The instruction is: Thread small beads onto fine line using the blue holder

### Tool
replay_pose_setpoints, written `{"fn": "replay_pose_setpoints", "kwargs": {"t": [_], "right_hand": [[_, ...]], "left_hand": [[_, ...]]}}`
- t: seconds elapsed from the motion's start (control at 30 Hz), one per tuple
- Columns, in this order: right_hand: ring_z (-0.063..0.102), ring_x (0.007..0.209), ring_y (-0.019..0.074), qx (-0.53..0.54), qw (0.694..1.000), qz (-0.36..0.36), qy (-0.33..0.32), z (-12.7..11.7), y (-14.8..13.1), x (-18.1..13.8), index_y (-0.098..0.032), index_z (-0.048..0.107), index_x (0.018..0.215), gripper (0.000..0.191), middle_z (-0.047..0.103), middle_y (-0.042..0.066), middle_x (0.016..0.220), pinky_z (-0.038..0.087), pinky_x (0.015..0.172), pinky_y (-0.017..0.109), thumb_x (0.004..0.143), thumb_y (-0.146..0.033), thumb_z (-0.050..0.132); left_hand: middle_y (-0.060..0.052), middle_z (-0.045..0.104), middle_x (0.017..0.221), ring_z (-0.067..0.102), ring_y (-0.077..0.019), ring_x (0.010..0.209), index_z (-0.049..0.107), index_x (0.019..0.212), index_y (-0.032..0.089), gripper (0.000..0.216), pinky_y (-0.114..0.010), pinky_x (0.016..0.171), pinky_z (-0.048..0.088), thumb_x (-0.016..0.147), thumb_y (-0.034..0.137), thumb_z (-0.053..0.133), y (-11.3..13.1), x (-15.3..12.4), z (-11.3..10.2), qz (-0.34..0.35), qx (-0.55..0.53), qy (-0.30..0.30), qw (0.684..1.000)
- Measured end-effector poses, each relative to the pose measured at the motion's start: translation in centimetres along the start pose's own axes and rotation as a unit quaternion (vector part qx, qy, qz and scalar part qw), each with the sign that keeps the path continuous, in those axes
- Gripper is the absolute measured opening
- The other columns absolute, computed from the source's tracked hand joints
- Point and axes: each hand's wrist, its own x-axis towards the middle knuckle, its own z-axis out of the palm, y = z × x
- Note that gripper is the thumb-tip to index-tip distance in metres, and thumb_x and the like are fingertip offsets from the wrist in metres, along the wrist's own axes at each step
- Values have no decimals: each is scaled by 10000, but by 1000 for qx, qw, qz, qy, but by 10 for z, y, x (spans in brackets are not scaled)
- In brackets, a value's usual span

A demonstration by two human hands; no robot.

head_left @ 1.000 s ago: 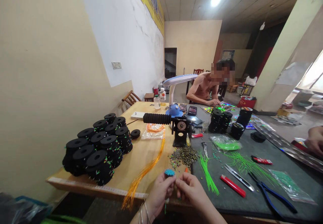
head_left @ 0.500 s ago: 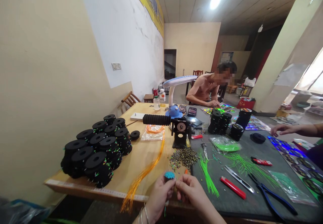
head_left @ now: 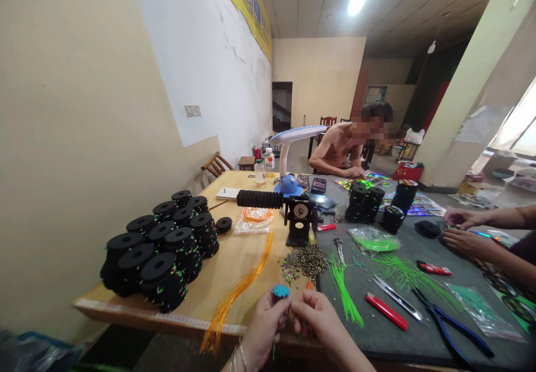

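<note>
Near the table's front edge, my left hand point(head_left: 268, 317) is closed around a small blue piece with a scalloped round top point(head_left: 280, 291). A thin greenish strand point(head_left: 274, 348) hangs below that hand. My right hand point(head_left: 312, 315) meets it fingertip to fingertip in a pinch; what sits between those fingers is too small to make out. Just beyond both hands lie a heap of dark, brass-flecked beads point(head_left: 312, 261) and an orange-tipped tool point(head_left: 309, 285). To the left trails a bundle of orange strands point(head_left: 238, 288), to the right a bundle of green strands point(head_left: 347, 294).
Stacked black foam spools point(head_left: 157, 266) crowd the left side. A black winder point(head_left: 298, 221) stands mid-table before a desk lamp point(head_left: 288, 185). Blue-handled pliers point(head_left: 452, 327), a red lighter point(head_left: 386, 311) and scissors point(head_left: 397, 298) lie right. Co-workers' hands point(head_left: 469, 232) work at the right edge.
At the right edge, a co-worker's second hand has come in, and both now meet over the printed sheets beside a black spool. My own hands look nearly unmoved.
</note>
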Motion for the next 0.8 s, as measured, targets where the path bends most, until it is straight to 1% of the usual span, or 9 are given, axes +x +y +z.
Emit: {"fn": "replay_pose_setpoints", "kwargs": {"t": [0.17,0.3,0.4,0.5,0.6,0.7,0.8], "right_hand": [[380,343,42,6,1000,10,9,-2,1,1,-187,487,663,565,579,-42,474,210,377,179,607,-716,677],[389,341,48,-3,1000,11,20,-4,5,4,-193,490,687,578,567,-57,471,230,378,181,595,-735,672],[392,345,53,-9,1000,7,29,-5,9,4,-197,492,699,586,560,-62,471,247,386,186,587,-745,669],[388,348,54,-12,999,5,35,-6,9,2,-200,490,707,590,559,-64,476,253,390,186,587,-751,666],[379,350,51,-11,999,0,32,-7,7,0,-200,485,703,594,560,-59,477,248,388,182,610,-766,638],[359,345,48,-2,999,-14,33,-8,7,-2,-202,468,687,601,547,-55,465,227,379,180,644,-789,589],[316,333,45,8,998,-31,46,-8,7,-1,-211,442,668,602,495,-75,436,214,373,184,654,-799,572]], "left_hand": [[114,367,500,240,-39,435,475,656,184,503,-197,438,160,532,513,834,-3,-2,0,11,14,2,1000],[115,359,490,257,-46,435,477,642,187,483,-194,437,179,541,496,833,-4,-4,1,19,24,12,999],[108,369,483,287,-55,435,500,619,183,452,-195,434,204,540,467,842,-3,-4,2,28,41,31,998],[76,463,501,395,-85,478,563,615,168,422,-204,467,298,524,462,853,-1,-4,4,52,65,58,995],[20,593,575,512,-135,582,632,635,151,425,-239,576,411,508,488,858,0,-4,6,77,82,65,992],[-13,656,632,568,-169,651,678,669,142,439,-271,664,457,508,509,858,-3,-2,4,92,83,55,991],[-28,676,639,586,-183,652,696,672,140,451,-291,676,473,506,528,855,-8,0,1,100,95,60,989]]}}
